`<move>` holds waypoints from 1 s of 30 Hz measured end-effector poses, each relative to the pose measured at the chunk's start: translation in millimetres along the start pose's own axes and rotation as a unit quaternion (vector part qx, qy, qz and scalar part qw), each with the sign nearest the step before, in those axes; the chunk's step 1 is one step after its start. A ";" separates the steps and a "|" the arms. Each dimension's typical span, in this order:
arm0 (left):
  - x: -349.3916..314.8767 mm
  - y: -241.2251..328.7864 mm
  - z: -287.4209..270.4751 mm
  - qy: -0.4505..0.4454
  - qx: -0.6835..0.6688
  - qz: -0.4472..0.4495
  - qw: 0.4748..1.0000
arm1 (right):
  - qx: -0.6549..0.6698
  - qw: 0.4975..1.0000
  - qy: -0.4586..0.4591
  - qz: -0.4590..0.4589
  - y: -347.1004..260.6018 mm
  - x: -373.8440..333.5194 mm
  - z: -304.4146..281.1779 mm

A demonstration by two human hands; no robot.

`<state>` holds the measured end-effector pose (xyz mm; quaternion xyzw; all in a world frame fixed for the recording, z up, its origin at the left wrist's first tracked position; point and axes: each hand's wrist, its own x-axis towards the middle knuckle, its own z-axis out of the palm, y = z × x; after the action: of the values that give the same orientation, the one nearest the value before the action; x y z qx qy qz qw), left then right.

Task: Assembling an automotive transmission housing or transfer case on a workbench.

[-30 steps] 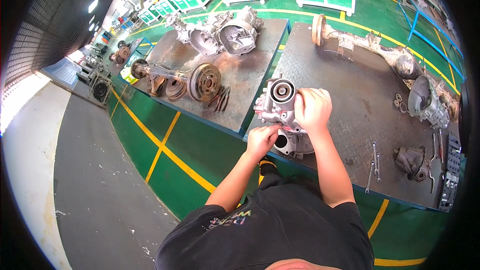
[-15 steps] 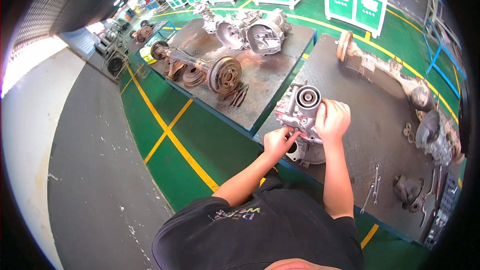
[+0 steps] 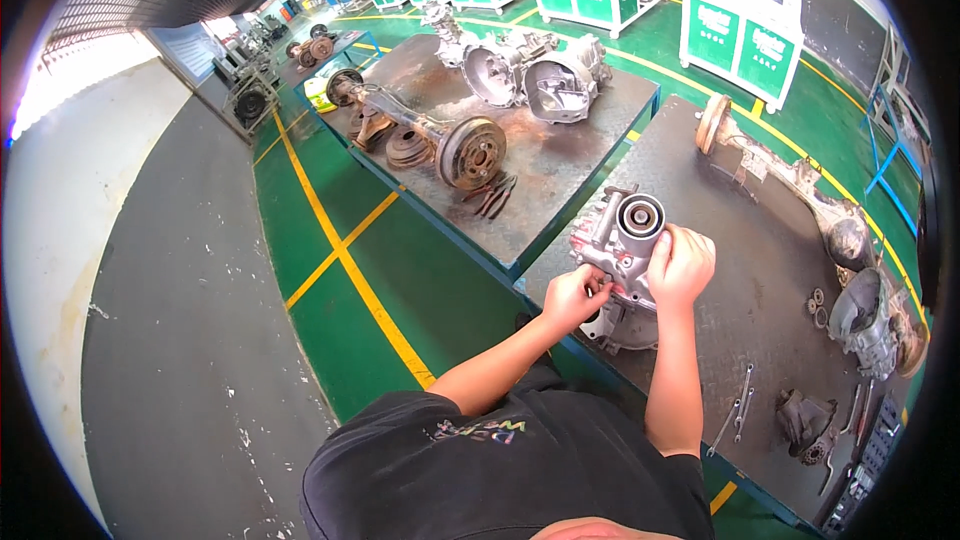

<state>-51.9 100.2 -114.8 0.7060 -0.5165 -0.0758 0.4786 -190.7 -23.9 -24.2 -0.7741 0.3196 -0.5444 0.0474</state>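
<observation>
A grey metal gearbox (image 3: 608, 230) with reddish smears stands upright at the near-left edge of the right workbench, its round output end facing up. My right hand (image 3: 683, 265) is closed against its right side, just below the ringed opening, with the fingertips partly hidden. At the lower front of the housing, my left hand (image 3: 572, 298) has thumb and fingers pinched together against the casing. Whatever lies between those fingertips is too small to name. Below them, a wider flange of the casing (image 3: 632, 332) rests at the bench edge.
On the right bench (image 3: 730, 230) lie spanners (image 3: 742, 405), a dark rusty casting (image 3: 803, 420), a long axle housing (image 3: 790, 170) and a bell housing (image 3: 862, 310). The left bench (image 3: 560, 165) holds a drum axle (image 3: 470, 152), pliers (image 3: 492, 196) and silver gearbox cases (image 3: 560, 85).
The whole view has shifted slightly, so the benches appear further right and lower. My left fingers have curled more at the gearbox front; my right hand stays on its side.
</observation>
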 end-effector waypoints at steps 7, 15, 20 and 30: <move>1.5 -1.3 -0.9 0.048 0.109 0.057 0.991 | 0.009 1.000 -0.003 0.002 -4.3 3.3 0.2; 0.6 0.7 1.2 0.030 0.056 0.030 0.998 | 0.003 1.000 -0.005 -0.003 -1.1 2.2 1.8; -5.6 -0.8 2.5 0.053 0.086 0.038 0.994 | 0.006 1.000 -0.006 -0.003 -4.0 0.2 -0.7; -5.5 7.2 -2.3 0.034 0.063 -0.006 0.997 | 0.000 1.000 0.007 -0.008 -1.8 4.3 -0.3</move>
<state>-57.7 105.9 -110.3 0.7395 -0.4999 -0.0221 0.4503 -189.3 -24.7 -19.8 -0.7726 0.3137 -0.5505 0.0409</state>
